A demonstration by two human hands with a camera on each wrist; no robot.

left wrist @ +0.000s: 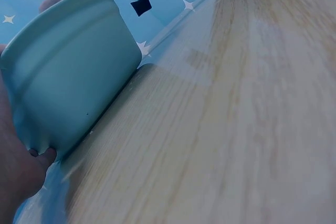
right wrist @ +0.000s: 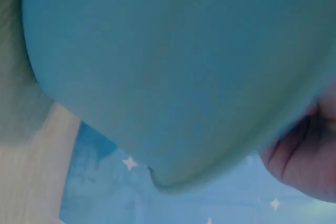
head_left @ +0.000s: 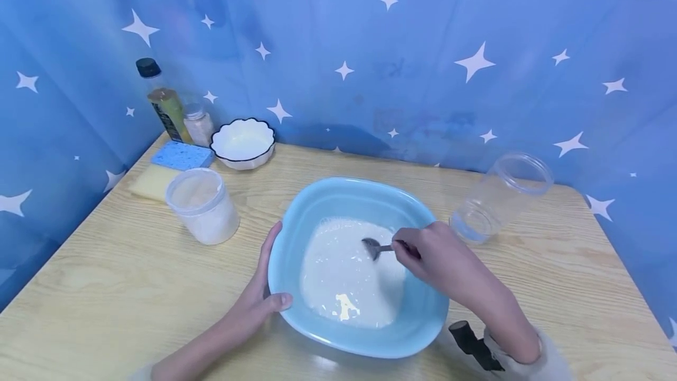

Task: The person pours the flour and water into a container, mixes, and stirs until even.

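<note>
**Stirring a white liquid in a blue basin**

We worked at a pale wooden table [head_left: 555, 275] set against a blue backdrop printed with white stars [head_left: 476, 46]. Near the middle of the table stood a light blue plastic basin [head_left: 338, 199], holding a pool of milky white liquid [head_left: 344, 281].

Our left hand [head_left: 259, 301] gripped the basin's left rim, fingers laid along the outer wall and the thumb hooked over the edge; the left wrist view showed the same hand [left wrist: 18, 174] pressed against the basin's outer wall [left wrist: 68, 77]. Our right hand [head_left: 428, 251] reached in from the right side, its fingers closed around the handle of a small metal spoon [head_left: 372, 246], whose bowl sat at the surface of the liquid. The right wrist view was filled by the blurred basin wall [right wrist: 173, 66], so it told us little more about that grip.

To the right of the basin, well apart from it, stood a clear empty jar [head_left: 499, 196]. To the left stood a translucent plastic tub of white powder [head_left: 203, 207]. Behind it lay a blue sponge [head_left: 182, 154] and a yellow sponge [head_left: 153, 181], touching each other. In the back left corner were a white scalloped bowl with a dark rim [head_left: 243, 143], a bottle of yellowish oil with a black cap [head_left: 164, 102] and a small shaker jar [head_left: 198, 123].
</note>
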